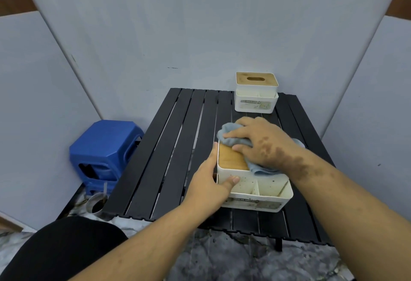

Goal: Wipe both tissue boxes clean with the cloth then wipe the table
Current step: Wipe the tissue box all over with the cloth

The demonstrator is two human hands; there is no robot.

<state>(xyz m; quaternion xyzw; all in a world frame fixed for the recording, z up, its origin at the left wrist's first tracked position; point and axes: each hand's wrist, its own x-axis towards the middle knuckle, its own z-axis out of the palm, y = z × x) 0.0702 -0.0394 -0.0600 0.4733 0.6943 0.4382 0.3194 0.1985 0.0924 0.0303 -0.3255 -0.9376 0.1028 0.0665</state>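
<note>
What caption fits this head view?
Right hand wipes near white wooden-lidded tissue box with grey-blue cloth; left hand steadies it.

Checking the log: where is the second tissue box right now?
The far box stands at the table's back right, by the wall, beyond the near box.

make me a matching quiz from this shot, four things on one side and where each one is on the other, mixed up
Things:
1. cloth
2. far tissue box
3. blue stool
4. left hand

Places:
A. on the floor, left of the table
B. gripping the near tissue box's left side
C. under the right hand, on the near box's lid
D. table's far right corner

Pairs: 1-C, 2-D, 3-A, 4-B
</note>
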